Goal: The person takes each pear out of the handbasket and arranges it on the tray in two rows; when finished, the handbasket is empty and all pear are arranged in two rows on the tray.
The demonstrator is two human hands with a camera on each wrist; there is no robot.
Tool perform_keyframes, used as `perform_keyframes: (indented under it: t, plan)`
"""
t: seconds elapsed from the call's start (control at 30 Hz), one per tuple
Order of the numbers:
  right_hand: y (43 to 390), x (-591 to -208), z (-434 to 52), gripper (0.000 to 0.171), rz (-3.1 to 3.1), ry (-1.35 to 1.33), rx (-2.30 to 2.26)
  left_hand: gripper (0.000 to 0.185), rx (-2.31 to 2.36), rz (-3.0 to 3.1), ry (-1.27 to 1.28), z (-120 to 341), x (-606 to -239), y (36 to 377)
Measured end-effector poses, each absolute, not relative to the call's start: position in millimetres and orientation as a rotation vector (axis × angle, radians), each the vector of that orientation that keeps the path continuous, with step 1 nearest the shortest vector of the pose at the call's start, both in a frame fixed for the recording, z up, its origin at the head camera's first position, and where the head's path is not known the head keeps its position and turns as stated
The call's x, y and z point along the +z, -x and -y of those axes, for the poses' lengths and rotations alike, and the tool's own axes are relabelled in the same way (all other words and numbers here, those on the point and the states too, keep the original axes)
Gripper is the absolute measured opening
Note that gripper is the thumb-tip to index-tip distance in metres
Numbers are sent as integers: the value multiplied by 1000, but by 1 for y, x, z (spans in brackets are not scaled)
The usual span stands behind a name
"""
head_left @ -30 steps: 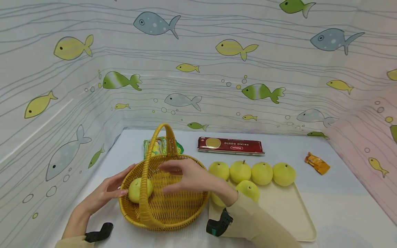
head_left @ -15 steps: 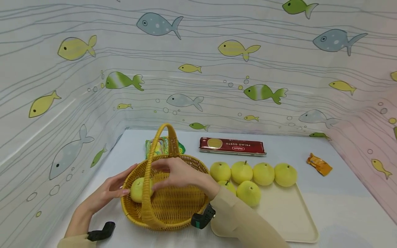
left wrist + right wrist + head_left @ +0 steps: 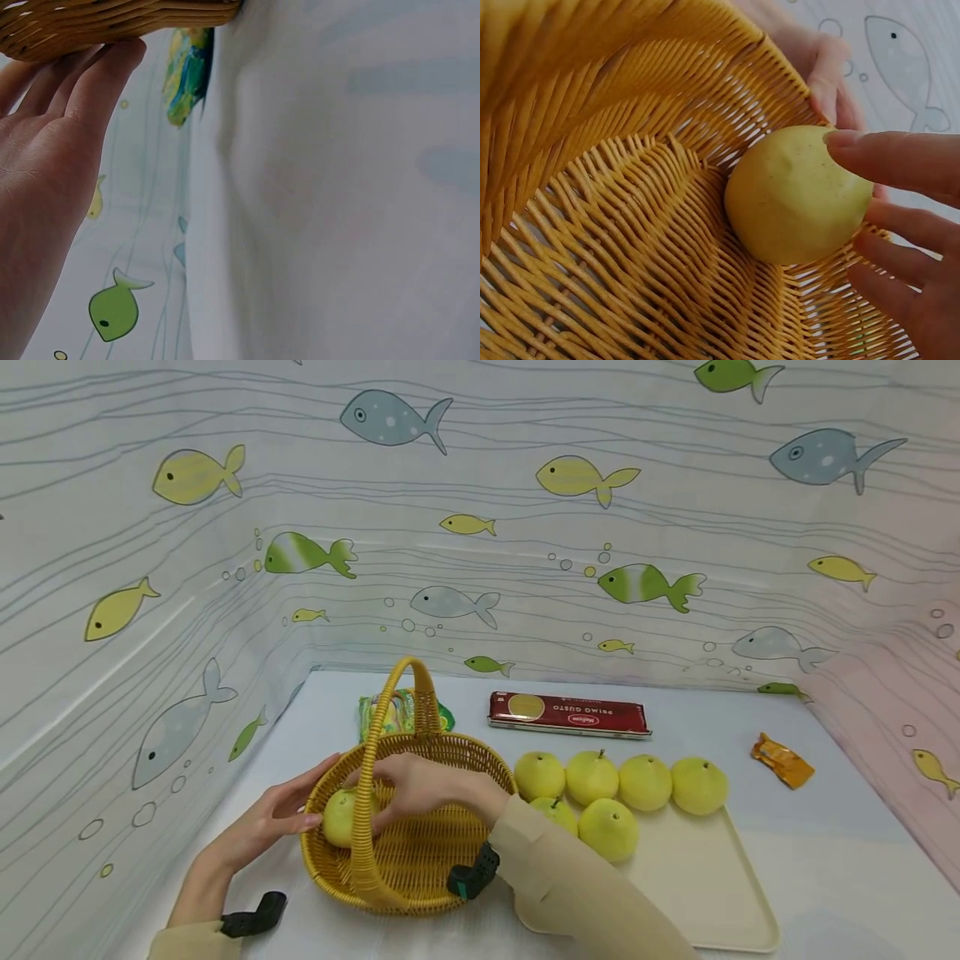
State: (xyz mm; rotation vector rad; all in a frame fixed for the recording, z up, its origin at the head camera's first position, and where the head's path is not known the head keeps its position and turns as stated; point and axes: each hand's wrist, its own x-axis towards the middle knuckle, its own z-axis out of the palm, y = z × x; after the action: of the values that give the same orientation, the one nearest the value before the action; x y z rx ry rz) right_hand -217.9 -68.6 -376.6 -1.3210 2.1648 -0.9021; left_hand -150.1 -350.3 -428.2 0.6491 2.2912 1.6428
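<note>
A yellow wicker basket (image 3: 431, 860) with a tall arched handle (image 3: 384, 710) stands on the table. One yellow-green pear (image 3: 339, 818) lies against its left inner wall, partly behind the handle. My right hand (image 3: 423, 789) reaches into the basket and holds this pear; the right wrist view shows the thumb (image 3: 855, 150) on top and the fingers (image 3: 900, 259) along its side. My left hand (image 3: 277, 814) is spread against the basket's left side, thumb at the rim. In the left wrist view, fingertips (image 3: 127, 52) touch the outer weave (image 3: 112, 22).
Several pears (image 3: 645, 782) sit on a cream tray (image 3: 705, 877) to the right of the basket. Behind lie a red biscuit pack (image 3: 570, 713) and a green snack bag (image 3: 401, 710). A small orange packet (image 3: 782, 760) is at the far right. Fish-printed walls enclose the table.
My right hand has moved left inside the basket, from apart from the pear to thumb and fingers around it. My left hand stays at the rim. The whole view has shifted slightly.
</note>
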Motion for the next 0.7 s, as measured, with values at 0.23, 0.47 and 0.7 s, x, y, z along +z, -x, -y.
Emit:
perform_keyframes:
  t: [0.23, 0.47, 0.7]
  plan:
    - [218, -380, 75, 66, -2159, 1374, -817, 72, 1636, -2291, -653, 349, -426, 150]
    - [216, -383, 80, 63, -2118, 1354, -757, 72, 1652, -2289, -675, 349, -427, 150]
    - [213, -387, 84, 63, -2100, 1358, -679, 73, 1676, -2251, -704, 350, -430, 151]
